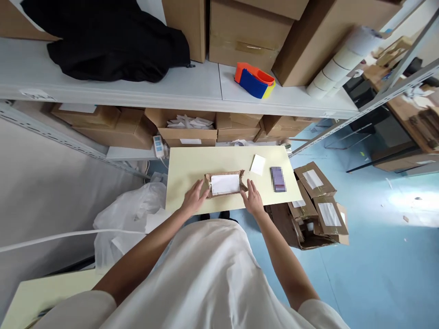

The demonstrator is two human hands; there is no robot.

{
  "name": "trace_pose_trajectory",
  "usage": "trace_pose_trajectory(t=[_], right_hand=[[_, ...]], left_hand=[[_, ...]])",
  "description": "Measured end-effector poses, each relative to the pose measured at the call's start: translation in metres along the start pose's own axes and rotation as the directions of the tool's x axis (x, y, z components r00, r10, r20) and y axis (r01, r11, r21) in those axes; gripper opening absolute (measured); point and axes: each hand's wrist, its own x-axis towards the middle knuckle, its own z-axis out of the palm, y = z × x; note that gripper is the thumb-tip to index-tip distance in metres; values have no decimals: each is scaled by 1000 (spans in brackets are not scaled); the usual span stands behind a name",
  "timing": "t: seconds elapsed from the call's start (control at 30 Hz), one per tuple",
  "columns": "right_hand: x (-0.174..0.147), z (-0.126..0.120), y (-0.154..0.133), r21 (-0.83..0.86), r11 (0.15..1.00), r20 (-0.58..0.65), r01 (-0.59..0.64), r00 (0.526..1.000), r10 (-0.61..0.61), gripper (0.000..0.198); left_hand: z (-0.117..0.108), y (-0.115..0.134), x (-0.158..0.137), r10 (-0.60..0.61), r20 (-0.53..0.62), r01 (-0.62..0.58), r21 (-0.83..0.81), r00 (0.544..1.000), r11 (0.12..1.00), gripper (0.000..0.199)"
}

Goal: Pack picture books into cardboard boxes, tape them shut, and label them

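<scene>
A small brown paper-wrapped parcel (225, 183) lies on the pale yellow table, with a white label on its top face and crumpled ends. Beside its left end is my left hand (195, 197), fingers stretched out and thumb apart. My right hand (253, 198) is at the other end, open too, with the fingers extended along the folded paper. Whether the fingertips press on the wrapping is hard to make out. A white paper slip (258, 164) lies beyond my right hand, and further right rests a purple, pixelated rectangular item (278, 179).
Behind the table (192, 160) stands a metal shelf (206, 87) with cardboard boxes, a black cloth (120, 45), tape rings (254, 81) and white rolls (339, 64). Labelled boxes (313, 179) are piled on the floor at right. A plastic bag (126, 219) sits at left.
</scene>
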Motion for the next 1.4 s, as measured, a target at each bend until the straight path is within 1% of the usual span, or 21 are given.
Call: trace_pose_trajectory(t=[0.1,0.17,0.23,0.33,0.43,0.53,0.6,0.63,0.73,0.8,0.87,0.9,0.97,1.03,1.13,1.17,1.23,1.3,1.33,1.37,1.4], right_hand=[[17,7,-8,245,951,17,-190,981,191,62],[23,11,-13,329,905,28,-271,960,278,58],[23,14,-14,368,885,7,-284,953,303,52],[16,17,-11,426,858,-12,-288,946,323,43],[9,22,-4,504,800,37,-325,934,356,39],[4,24,2,599,718,116,-355,926,360,40],[-1,21,7,666,655,159,-358,925,345,43],[-4,17,11,703,621,163,-346,929,334,45],[-20,-4,27,809,536,89,-242,951,295,50],[-34,-23,43,833,529,3,-161,958,287,54],[-49,-43,62,823,555,-91,-119,938,335,57],[-57,-53,73,813,571,-139,-115,914,382,58],[-71,-71,96,790,594,-221,-148,836,503,62],[-84,-88,124,767,599,-262,-230,740,619,66],[-99,-116,172,736,579,-309,-351,587,748,69],[-105,-127,189,729,571,-332,-377,534,777,69],[-116,-149,221,726,556,-389,-406,425,818,70],[-127,-169,246,720,563,-455,-405,336,825,72],[-131,-177,254,713,579,-491,-395,309,815,73],[-135,-182,260,703,601,-521,-380,301,799,75],[-138,-184,264,693,623,-542,-363,308,782,79]], left_hand=[[14,8,18,-183,100,204,-277,978,939,60],[22,15,28,-265,115,289,-347,957,892,62],[26,20,36,-344,83,351,-347,935,870,59],[27,22,49,-421,70,424,-265,904,866,47],[24,21,60,-457,79,463,-192,886,865,40],[21,24,63,-486,71,490,-177,871,853,46],[21,30,61,-460,83,467,-200,884,861,54],[21,35,59,-426,77,432,-227,901,873,56],[29,60,55,-258,-12,239,-335,966,911,54],[39,87,55,-135,-52,103,-403,989,909,53],[54,120,57,-24,-24,11,-441,999,897,52],[64,139,59,27,-1,-25,-440,1000,897,52],[87,179,63,111,29,-92,-382,993,919,51],[115,219,67,173,58,-150,-281,983,948,50],[164,284,77,260,199,-224,-189,945,956,48],[182,307,81,303,259,-258,-196,917,946,48],[215,355,88,418,318,-351,-248,851,903,47],[244,401,94,535,364,-430,-333,762,839,48],[255,421,96,589,382,-453,-390,712,802,51],[264,437,97,644,383,-482,-441,662,757,55],[270,449,97,687,370,-504,-480,625,718,58]])
